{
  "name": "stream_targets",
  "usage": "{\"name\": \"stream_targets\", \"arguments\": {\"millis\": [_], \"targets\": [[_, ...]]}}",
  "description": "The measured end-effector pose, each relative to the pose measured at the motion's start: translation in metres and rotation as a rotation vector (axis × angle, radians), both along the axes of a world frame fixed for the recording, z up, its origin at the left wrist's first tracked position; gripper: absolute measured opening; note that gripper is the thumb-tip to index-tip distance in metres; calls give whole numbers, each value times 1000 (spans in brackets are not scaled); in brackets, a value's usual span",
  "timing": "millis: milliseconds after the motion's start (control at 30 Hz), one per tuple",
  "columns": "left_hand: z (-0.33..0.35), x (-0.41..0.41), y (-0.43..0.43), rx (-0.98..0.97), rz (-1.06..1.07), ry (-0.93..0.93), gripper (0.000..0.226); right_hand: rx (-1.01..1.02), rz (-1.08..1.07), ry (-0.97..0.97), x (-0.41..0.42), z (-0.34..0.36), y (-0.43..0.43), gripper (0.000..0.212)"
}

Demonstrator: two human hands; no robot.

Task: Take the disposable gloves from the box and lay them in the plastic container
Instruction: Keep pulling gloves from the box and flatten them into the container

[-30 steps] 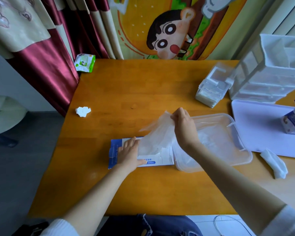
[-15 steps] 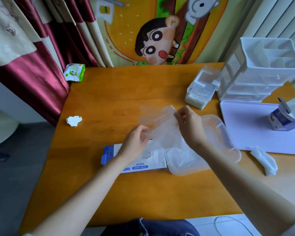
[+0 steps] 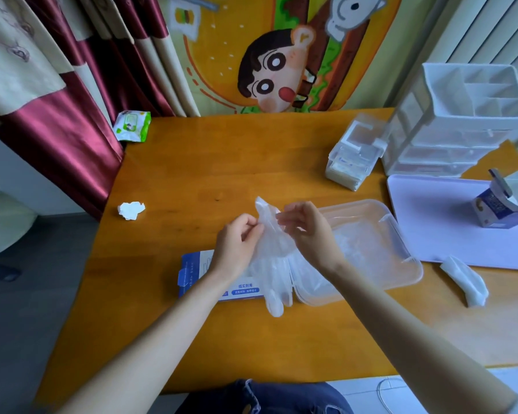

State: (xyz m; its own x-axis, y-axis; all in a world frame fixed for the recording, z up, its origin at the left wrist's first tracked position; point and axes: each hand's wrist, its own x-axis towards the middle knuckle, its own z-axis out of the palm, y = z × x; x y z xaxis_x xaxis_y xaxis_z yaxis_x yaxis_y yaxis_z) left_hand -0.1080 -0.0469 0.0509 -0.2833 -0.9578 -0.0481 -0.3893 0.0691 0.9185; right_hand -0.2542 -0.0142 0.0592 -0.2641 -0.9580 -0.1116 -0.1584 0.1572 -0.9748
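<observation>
A clear disposable glove [image 3: 274,264] hangs upright above the table, cuff up and fingers down over the box edge. My left hand [image 3: 237,245] pinches its cuff on the left side and my right hand [image 3: 307,231] pinches it on the right. The flat blue and white glove box [image 3: 198,276] lies on the wooden table under my left wrist. Just right of it sits the clear plastic container [image 3: 401,252], with a layer of clear gloves [image 3: 356,243] inside.
A crumpled tissue [image 3: 131,210] lies at the table's left edge, a wet-wipe pack [image 3: 132,126] at the back left. Clear stacked boxes [image 3: 355,158], a white drawer organiser [image 3: 464,121], a white board [image 3: 437,222] with a small carton [image 3: 495,209], and a folded wipe [image 3: 464,280] fill the right.
My left hand left the box and rose to the glove's cuff. Both hands now hold the glove upright, so it hangs down instead of stretching sideways from the box.
</observation>
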Motion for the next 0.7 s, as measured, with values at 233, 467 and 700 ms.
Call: {"name": "stream_targets", "arguments": {"millis": [233,467,700], "targets": [[1,3,3,81,74,45,18,97,197,132,15,-13,12,40],[-4,18,-3,37,123,17,16,76,51,286,10,-20,7,35],[-33,45,-3,-241,65,-307,12,162,-120,262,-24,-28,9,25]]}}
